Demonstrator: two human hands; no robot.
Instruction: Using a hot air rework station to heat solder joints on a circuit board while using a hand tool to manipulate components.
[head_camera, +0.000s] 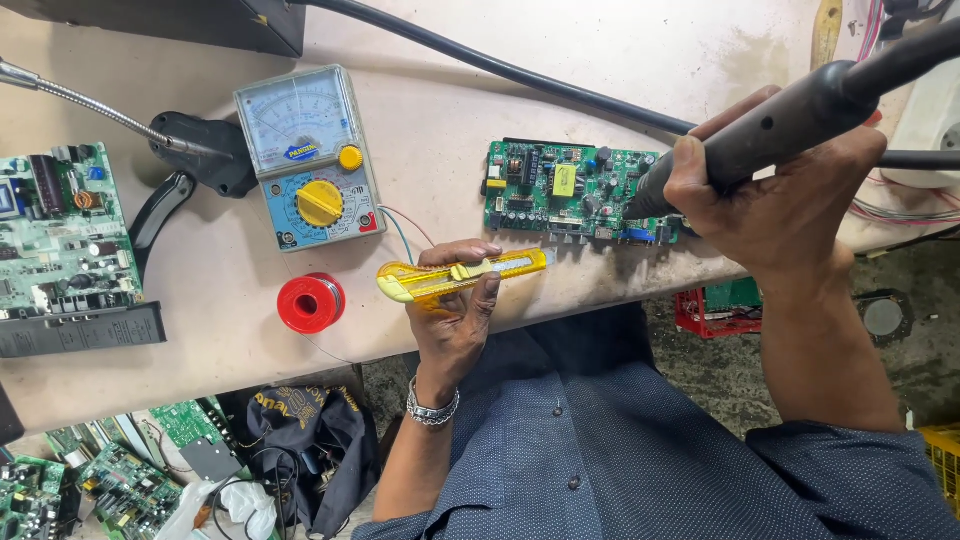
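Lying near the front edge of the bench (200, 300), a yellow utility knife (462, 276) is being gripped by the left hand (455, 320), its fingers being curled around the handle. A dark soldering iron (770, 125) is being clenched by the right hand (775, 200), its tip being pressed to the right side of a green circuit board (565, 190) resting on the bench. A red solder spool (311, 303) is being left just beside the knife, below an analog multimeter (310, 155) with a yellow dial.
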